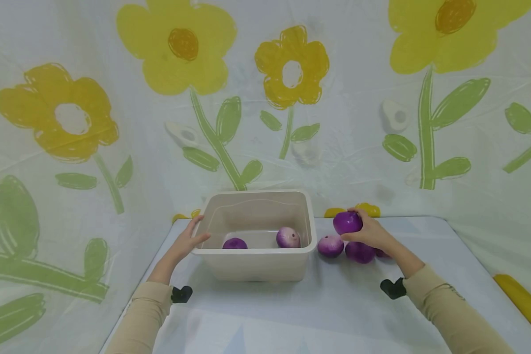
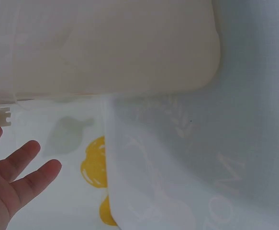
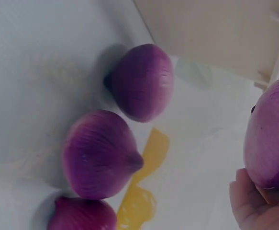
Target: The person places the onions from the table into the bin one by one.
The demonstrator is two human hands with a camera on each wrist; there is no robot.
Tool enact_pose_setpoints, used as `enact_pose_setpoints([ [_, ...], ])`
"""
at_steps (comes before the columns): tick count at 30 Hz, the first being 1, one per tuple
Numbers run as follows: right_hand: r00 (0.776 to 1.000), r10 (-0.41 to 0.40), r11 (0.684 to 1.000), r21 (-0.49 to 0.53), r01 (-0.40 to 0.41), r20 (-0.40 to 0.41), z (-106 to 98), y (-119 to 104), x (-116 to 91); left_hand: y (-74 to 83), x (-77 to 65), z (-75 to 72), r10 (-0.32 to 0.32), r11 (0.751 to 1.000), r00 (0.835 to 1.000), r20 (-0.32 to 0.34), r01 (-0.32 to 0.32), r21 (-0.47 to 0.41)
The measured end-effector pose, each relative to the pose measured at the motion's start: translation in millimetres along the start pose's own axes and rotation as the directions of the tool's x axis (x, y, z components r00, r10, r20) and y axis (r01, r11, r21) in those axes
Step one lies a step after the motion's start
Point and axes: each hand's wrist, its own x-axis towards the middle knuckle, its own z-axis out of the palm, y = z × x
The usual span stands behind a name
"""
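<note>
A purple onion (image 1: 347, 222) is held up in my right hand (image 1: 371, 233), between thumb and fingers. In the right wrist view the held onion (image 3: 272, 136) shows at the right edge, the fingers (image 3: 247, 201) curving under it. Below that hand lie several more purple onions, among them a paler onion (image 1: 330, 246) and a darker onion (image 1: 360, 252). At the left rim of a cream plastic bin (image 1: 256, 265) is my left hand (image 1: 187, 242), its thumb along the rim. Its fingers (image 2: 36, 177) look spread and fairly straight in the left wrist view.
Inside the bin sit a dark onion (image 1: 235, 243) on the left and a pale onion (image 1: 288, 237) on the right. The bin stands on a table (image 1: 265, 314) with a pale cloth. A flower-printed curtain (image 1: 354, 147) hangs behind.
</note>
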Motion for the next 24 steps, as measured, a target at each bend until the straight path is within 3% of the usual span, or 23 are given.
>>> enact_pose_setpoints([
  [15, 0.992, -0.115, 0.993, -0.044, 0.113, -0.047, -19, -36, 17, 0.4, -1.4, -0.8, 0.018, 1.000, 1.000, 0.007, -0.018, 0.010],
  [24, 0.994, -0.102, 0.995, -0.025, 0.101, -0.039, -25, -61, 27, -0.4, -1.1, -0.8, 0.023, 1.000, 1.000, 0.003, -0.023, 0.005],
])
